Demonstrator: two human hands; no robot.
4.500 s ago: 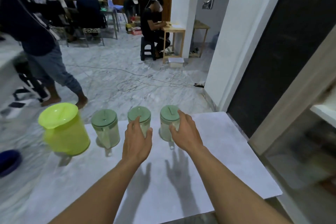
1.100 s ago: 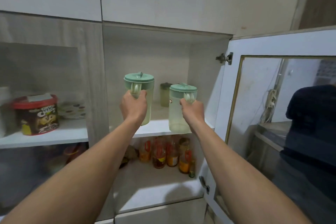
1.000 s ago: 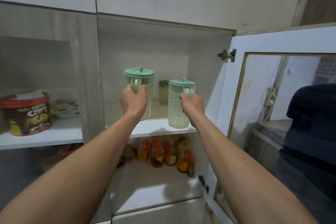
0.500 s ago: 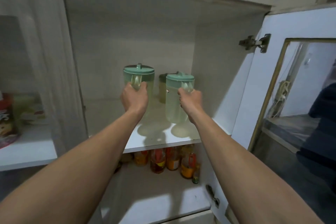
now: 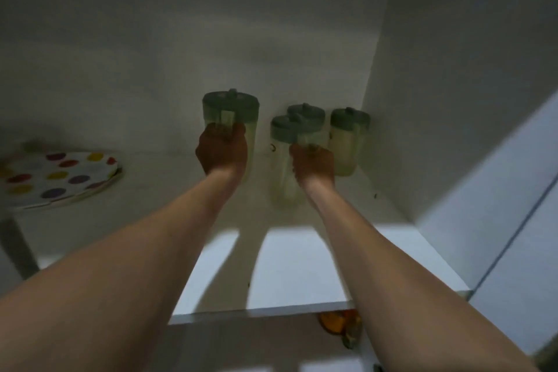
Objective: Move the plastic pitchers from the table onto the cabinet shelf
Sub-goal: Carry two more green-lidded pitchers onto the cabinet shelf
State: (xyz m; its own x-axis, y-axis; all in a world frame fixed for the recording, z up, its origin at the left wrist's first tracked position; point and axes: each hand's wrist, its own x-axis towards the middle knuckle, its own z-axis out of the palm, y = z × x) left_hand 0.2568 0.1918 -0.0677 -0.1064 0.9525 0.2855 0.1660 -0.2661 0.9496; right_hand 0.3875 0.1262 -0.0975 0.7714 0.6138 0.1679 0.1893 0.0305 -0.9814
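Observation:
Deep inside the cabinet, my left hand (image 5: pixel 222 151) is closed around the handle of a pale green pitcher (image 5: pixel 231 113) with a darker green lid. My right hand (image 5: pixel 314 161) grips the handle of a second, smaller pitcher (image 5: pixel 285 157). Both pitchers are over the white shelf (image 5: pixel 302 269), near its back; whether their bases touch it is hidden by my hands and the gloom. Behind the right-hand pitcher stands another lidded pitcher (image 5: pixel 308 115), and a further one (image 5: pixel 348 142) stands by the right wall.
A plate with coloured dots (image 5: pixel 57 178) lies at the left of the same shelf. The cabinet's right wall (image 5: pixel 453 100) and the open door (image 5: pixel 519 235) bound the right side. Bottles (image 5: pixel 341 326) show on the shelf below.
My head and both hands have moved forward into the cabinet. The two pitchers have gone from above the shelf's front to its back, next to the ones standing there.

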